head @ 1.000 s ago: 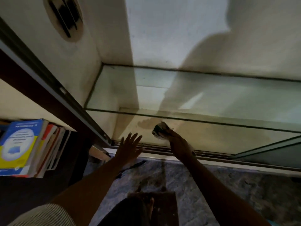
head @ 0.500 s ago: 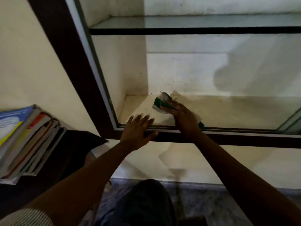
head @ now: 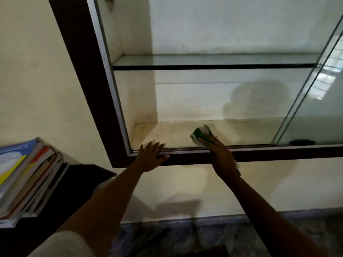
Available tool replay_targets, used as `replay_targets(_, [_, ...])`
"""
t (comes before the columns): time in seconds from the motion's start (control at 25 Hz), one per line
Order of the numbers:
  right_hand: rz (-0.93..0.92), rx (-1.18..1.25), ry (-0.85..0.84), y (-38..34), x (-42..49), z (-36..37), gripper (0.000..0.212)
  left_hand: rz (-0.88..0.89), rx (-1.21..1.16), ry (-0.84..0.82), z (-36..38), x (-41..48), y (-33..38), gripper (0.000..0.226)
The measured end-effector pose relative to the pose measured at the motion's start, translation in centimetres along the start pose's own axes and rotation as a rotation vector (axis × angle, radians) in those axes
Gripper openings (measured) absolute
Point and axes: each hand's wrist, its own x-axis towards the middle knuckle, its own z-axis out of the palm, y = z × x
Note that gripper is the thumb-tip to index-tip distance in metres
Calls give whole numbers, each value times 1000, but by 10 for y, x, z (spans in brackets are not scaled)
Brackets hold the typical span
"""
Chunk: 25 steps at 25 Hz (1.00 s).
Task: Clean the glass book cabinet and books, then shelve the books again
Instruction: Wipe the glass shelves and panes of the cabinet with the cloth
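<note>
While the left hand (head: 151,157) rests flat on the cabinet frame (head: 278,152), the right hand (head: 221,157) grips a cloth (head: 199,134).

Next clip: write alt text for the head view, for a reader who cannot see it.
The right hand holds a green-and-white cloth against the cabinet's bottom shelf, while the left hand rests open on the dark frame. A stack of books lies at left.

cabinet frame (head: 78,52) dark brown, thin silver trim inside edge. cloth (head: 199,135) green plus white, kinda blotchy. top book (head: 11,160) blue, yellow, white cover. sleeve (head: 65,243) cream, fine ribbed. wall (head: 37,71) pale cream; floor (head: 185,238) mottled grey, marble-ish.
</note>
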Motion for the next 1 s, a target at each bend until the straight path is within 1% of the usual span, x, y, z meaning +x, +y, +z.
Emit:
replay_targets(0.08, [69, -23, 39, 12, 2, -9, 62, 10, 0, 31, 1, 0, 7, 85])
replay_targets(0.12, [86, -37, 64, 20, 4, -12, 61, 26, -12, 38, 0, 7, 11, 80])
replay_targets(0.16, [109, -50, 93, 28, 10, -15, 61, 68, -26, 44, -3, 20, 19, 82])
replay_targets(0.28, [203, -148, 205, 55, 32, -29, 61, 297, 37, 109, -2, 86, 58, 117])
replay_targets(0.32, [248, -208, 247, 66, 41, -32, 62, 381, 61, 113, -2, 112, 74, 117])
replay_targets(0.4, [333, -344, 310, 90, 58, -35, 62, 535, 101, 81, -1, 159, 104, 95])
replay_targets(0.44, [379, -385, 323, 105, 66, -37, 62, 595, 125, 84, 1, 178, 117, 88])
replay_targets(0.48, [438, -398, 330, 120, 74, -40, 62, 646, 146, 74, 7, 194, 127, 89])
replay_targets(0.56, [577, -399, 346, 144, 91, -42, 63, 724, 138, 46, 14, 210, 133, 108])
replay_targets(0.6, [640, -414, 363, 159, 101, -40, 63, 741, 117, 36, 18, 217, 134, 114])
replay_targets(0.64, [686, -430, 376, 176, 112, -39, 64, 753, 85, 42, 18, 219, 133, 113])
replay_targets(0.72, [772, -466, 404, 211, 137, -39, 65, 776, 39, 59, 20, 220, 132, 104])
replay_targets(0.8, [902, -535, 398, 247, 155, -49, 63, 767, 10, 65, 22, 220, 131, 95])
replay_targets(0.88, [1050, -639, 353, 276, 157, -60, 56, 751, -7, 44, 22, 221, 130, 89])
replay_targets(1.0, [1297, -706, 135, 308, 140, -67, 50, 772, -16, 34, 22, 221, 129, 80])
